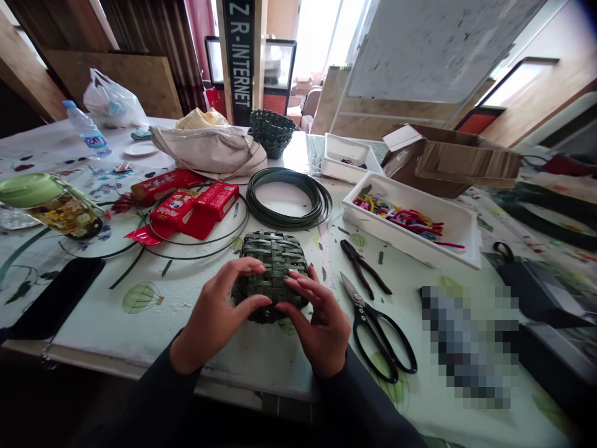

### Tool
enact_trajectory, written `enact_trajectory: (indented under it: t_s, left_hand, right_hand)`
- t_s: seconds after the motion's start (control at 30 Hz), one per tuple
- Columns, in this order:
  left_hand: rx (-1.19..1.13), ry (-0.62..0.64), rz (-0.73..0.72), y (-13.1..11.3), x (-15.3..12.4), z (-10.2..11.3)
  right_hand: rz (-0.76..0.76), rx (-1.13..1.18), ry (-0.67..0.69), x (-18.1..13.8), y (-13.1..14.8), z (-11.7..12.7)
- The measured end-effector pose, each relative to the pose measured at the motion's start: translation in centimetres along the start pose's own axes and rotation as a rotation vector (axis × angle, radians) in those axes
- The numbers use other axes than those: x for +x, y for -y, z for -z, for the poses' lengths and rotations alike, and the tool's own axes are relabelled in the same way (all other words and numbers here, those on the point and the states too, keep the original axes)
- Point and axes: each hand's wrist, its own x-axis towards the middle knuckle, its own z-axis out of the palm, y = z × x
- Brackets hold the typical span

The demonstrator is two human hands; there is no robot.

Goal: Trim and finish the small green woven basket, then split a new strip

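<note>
A small dark green woven basket [274,247] rests on the table in front of me, its closed woven side facing up. My left hand [215,316] grips its left edge, with the thumb along the near side and the fingers curved over the top. On the opposite edge, my right hand [323,325] holds it the same way, and the two thumb tips almost meet. Just right of the basket lie dark-handled pliers [366,269] and black-handled scissors [380,333]. Behind it is a coil of flat green strip [255,202].
Red snack packets [205,211] lie among loose strip loops at left, near a green-lidded bottle [44,199] and a phone [58,298]. A white tray [410,239] of colourful pieces, a cardboard box [461,162] and another woven basket [273,134] stand farther back.
</note>
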Motion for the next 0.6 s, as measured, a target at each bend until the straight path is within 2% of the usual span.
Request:
enact_trajectory:
  t_s: [0.1, 0.2, 0.33, 0.6]
  left_hand:
    - [0.023, -0.113, 0.013, 0.6, -0.3, 1.0]
    - [0.098, -0.098, 0.008, 0.9, -0.7, 1.2]
    - [0.128, -0.101, -0.061, 0.7, -1.1, 0.6]
    - [0.148, -0.057, -0.199, -0.1, -0.4, -0.6]
  right_hand:
    - [-0.06, 0.028, -0.036, 0.0, -0.3, 0.8]
    - [-0.113, 0.021, -0.037, -0.2, -0.7, 1.3]
    - [-0.15, -0.028, 0.049, -0.4, -1.0, 1.6]
    - [0.038, -0.187, 0.043, -0.1, -0.7, 1.6]
